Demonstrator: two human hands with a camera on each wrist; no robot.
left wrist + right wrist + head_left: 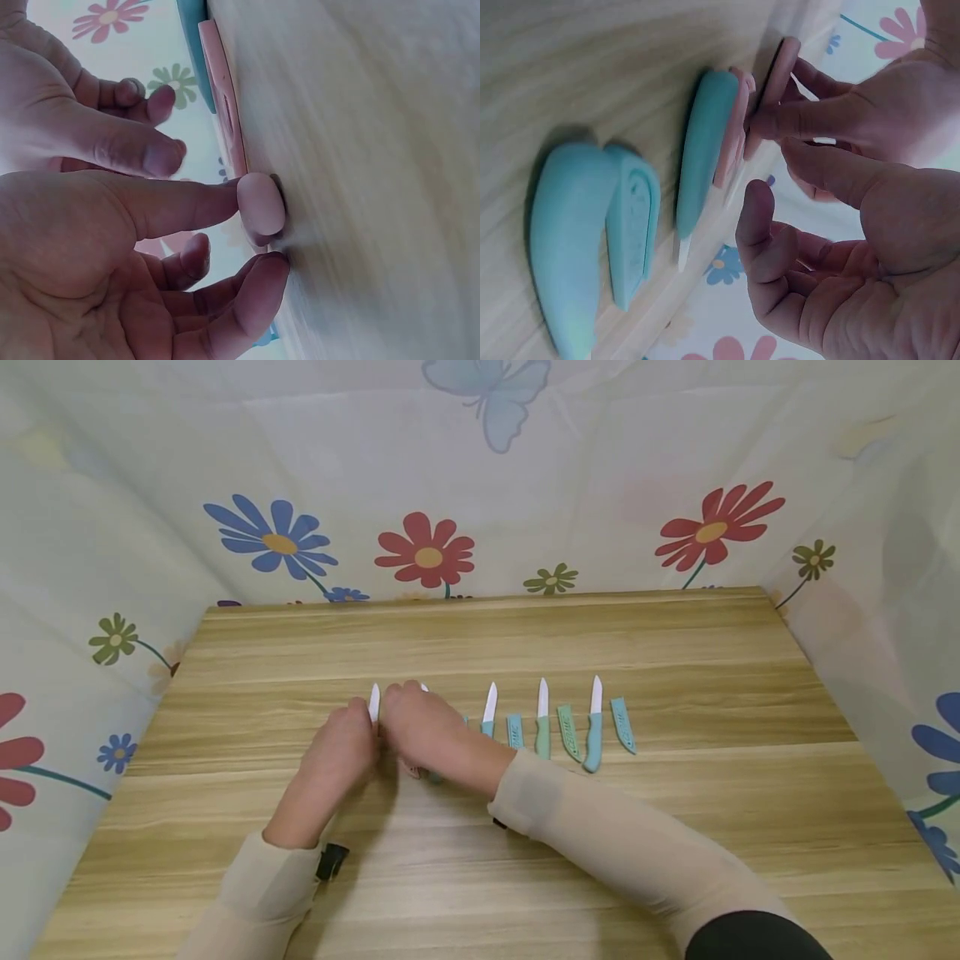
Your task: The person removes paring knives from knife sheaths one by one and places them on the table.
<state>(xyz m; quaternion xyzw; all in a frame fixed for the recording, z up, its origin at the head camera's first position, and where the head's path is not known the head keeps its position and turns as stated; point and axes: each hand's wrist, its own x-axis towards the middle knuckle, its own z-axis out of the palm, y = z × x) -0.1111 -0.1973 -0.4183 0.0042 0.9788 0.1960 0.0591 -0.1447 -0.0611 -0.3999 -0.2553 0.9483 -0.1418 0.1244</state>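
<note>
My left hand (341, 743) pinches the handle of a pink knife (781, 71) between thumb and fingers, low over the table. The knife's white blade points away from me in the head view. Close beside it on the right is my right hand (423, 722), thumb and fingers loosely bent with nothing between them. A pink blade sheath (727, 150) lies just right of the pink knife, partly hidden under my right hand in the head view. Against that sheath is a teal-handled knife (705, 150) with a white blade.
Farther right on the wooden table (465, 877) lie a blue knife (489, 710), a blue sheath (514, 731), a green knife (543, 727), a green sheath (567, 731), another blue knife (594, 735) and a blue sheath (622, 727). A flowered curtain (600, 468) borders the table's back and sides.
</note>
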